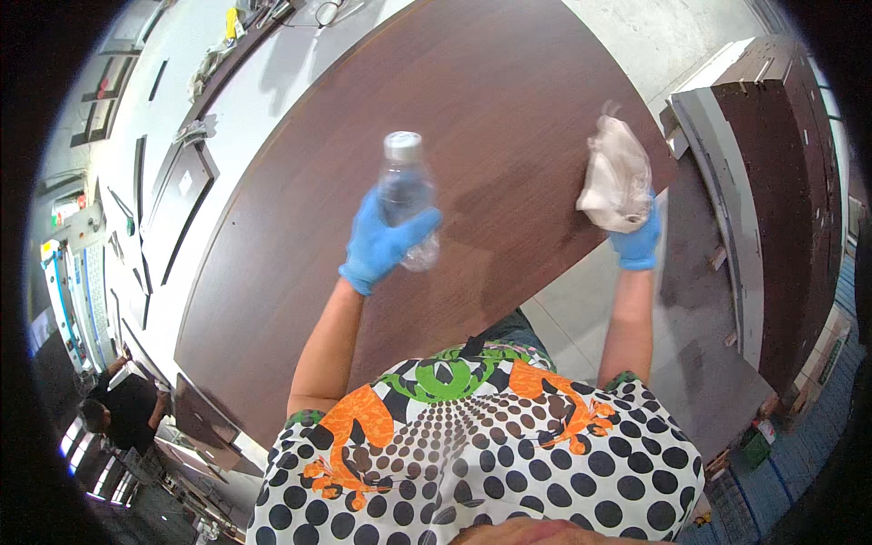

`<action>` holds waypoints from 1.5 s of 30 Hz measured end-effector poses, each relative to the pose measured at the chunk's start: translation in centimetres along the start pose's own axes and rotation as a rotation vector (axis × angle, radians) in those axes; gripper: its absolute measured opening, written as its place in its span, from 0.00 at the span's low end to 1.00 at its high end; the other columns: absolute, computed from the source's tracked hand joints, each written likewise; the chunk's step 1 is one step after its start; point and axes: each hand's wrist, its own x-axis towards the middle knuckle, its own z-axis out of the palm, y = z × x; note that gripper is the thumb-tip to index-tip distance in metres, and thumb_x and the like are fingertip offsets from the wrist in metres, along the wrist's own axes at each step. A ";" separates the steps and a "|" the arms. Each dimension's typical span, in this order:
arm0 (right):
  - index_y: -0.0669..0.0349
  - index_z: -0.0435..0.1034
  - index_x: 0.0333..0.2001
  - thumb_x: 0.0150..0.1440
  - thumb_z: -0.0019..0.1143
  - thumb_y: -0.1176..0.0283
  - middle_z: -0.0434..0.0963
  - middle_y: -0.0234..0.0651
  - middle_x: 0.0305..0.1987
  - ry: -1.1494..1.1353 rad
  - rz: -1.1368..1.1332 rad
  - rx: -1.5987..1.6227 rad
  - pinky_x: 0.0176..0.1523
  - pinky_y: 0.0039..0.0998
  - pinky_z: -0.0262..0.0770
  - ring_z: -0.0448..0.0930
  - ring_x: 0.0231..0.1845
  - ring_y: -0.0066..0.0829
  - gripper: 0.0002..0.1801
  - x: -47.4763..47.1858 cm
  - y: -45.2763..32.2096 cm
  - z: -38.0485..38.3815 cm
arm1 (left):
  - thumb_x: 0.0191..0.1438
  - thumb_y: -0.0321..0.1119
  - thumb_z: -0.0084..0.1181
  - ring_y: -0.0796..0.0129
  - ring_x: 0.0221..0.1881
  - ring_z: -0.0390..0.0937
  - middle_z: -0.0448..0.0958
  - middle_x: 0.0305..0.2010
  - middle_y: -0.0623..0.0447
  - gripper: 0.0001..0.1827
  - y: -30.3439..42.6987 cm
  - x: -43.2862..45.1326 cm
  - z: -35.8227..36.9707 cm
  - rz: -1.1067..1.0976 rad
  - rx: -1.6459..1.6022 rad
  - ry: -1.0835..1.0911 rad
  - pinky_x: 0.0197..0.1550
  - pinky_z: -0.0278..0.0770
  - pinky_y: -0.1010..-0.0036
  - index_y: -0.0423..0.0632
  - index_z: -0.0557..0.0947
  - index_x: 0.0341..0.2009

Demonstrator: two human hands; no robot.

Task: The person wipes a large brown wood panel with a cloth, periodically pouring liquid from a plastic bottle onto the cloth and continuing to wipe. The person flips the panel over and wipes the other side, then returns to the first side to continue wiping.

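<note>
In the head view my left hand (388, 238), in a blue glove, is closed around a clear plastic bottle (405, 184) with a white cap. The bottle is slightly blurred, and a little liquid may be inside, but I cannot tell. My right hand (635, 238), gloved in blue too, grips a crumpled whitish cloth (616, 177), which hides most of its fingers. Both hands are above a large dark brown wood-grain panel (504, 88), the right one near its right edge.
Stacked dark and grey boards (770, 204) stand at the right beside a grey panel (695, 381). Left, a white surface (252, 109) bears dark strips and a small dark panel (184, 180). A co-worker in dark clothes (129, 409) is at the lower left.
</note>
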 end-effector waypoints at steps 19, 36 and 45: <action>0.60 0.59 0.75 0.74 0.36 0.40 0.68 0.44 0.76 -0.518 0.553 0.750 0.76 0.49 0.66 0.71 0.73 0.46 0.40 -0.8 11.5 10.4 | 0.68 0.54 0.60 0.51 0.41 0.88 0.86 0.44 0.36 0.31 -1.5 -1.6 5.3 -0.629 -0.639 -0.473 0.43 0.90 0.59 0.37 0.78 0.58; 0.58 0.61 0.74 0.72 0.31 0.35 0.70 0.42 0.75 -0.442 0.304 -0.174 0.78 0.50 0.64 0.73 0.72 0.43 0.43 -2.3 11.2 11.8 | 0.73 0.54 0.46 0.43 0.45 0.88 0.84 0.49 0.28 0.33 -4.2 -2.6 3.8 -0.873 -0.966 -0.632 0.48 0.90 0.55 0.33 0.76 0.62; 0.59 0.57 0.77 0.70 0.34 0.31 0.65 0.46 0.78 -0.444 0.677 0.684 0.77 0.51 0.65 0.68 0.75 0.48 0.47 -1.2 13.0 9.2 | 0.74 0.59 0.41 0.41 0.46 0.88 0.83 0.52 0.26 0.40 -4.3 -2.9 3.0 -0.966 -1.249 -0.762 0.48 0.90 0.55 0.30 0.70 0.68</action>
